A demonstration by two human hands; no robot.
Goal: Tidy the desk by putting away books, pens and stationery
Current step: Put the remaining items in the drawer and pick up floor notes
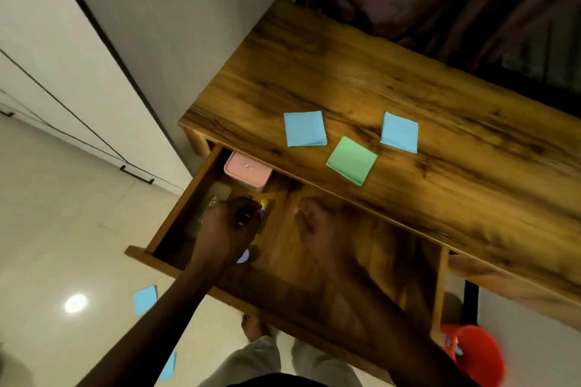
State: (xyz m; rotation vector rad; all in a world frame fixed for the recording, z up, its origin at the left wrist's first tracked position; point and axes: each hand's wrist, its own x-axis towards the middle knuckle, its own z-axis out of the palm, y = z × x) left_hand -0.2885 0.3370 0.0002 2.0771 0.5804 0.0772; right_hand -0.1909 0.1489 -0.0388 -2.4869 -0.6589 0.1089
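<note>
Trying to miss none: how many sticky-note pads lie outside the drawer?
5. On the desk: left blue pad, right blue pad, green pad. On the floor: upper blue pad, lower blue pad. Others may be hidden.

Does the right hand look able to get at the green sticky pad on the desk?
Probably yes. The right hand is over the open drawer, seemingly empty though blurred, and the green sticky pad lies uncovered on the desk.
</note>
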